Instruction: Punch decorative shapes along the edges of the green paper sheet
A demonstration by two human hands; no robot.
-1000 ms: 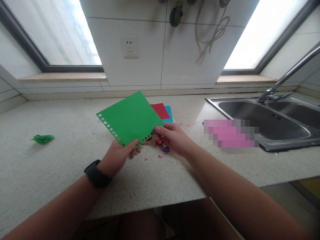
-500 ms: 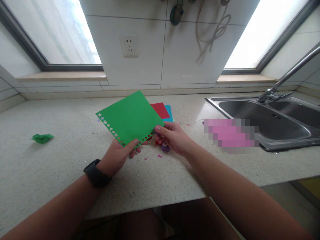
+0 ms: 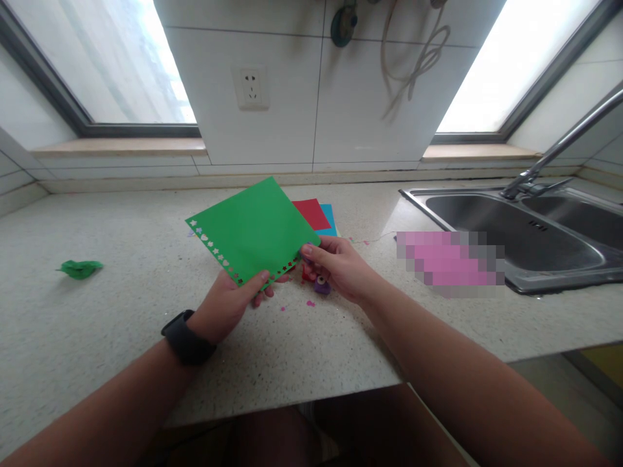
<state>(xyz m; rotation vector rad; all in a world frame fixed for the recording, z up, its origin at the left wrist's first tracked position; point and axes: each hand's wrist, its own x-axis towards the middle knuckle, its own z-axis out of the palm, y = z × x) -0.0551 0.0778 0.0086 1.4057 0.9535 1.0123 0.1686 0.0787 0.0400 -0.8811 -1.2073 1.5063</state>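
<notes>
A green paper sheet (image 3: 256, 227) is held above the speckled counter (image 3: 121, 305), with small star and heart shapes punched along two of its edges. My left hand (image 3: 228, 305) pinches its near corner, thumb on top. My right hand (image 3: 341, 266) grips the sheet's right corner, with something small and purple at the fingertips. Just under that hand a small purple punch (image 3: 321, 285) and a red one (image 3: 307, 275) lie on the counter.
Red paper (image 3: 311, 214) and blue paper (image 3: 329, 217) lie behind the green sheet. A crumpled green scrap (image 3: 80, 268) sits far left. A blurred pink object (image 3: 450, 263) lies beside the steel sink (image 3: 511, 230) with its tap (image 3: 559, 146). Tiny paper bits dot the counter.
</notes>
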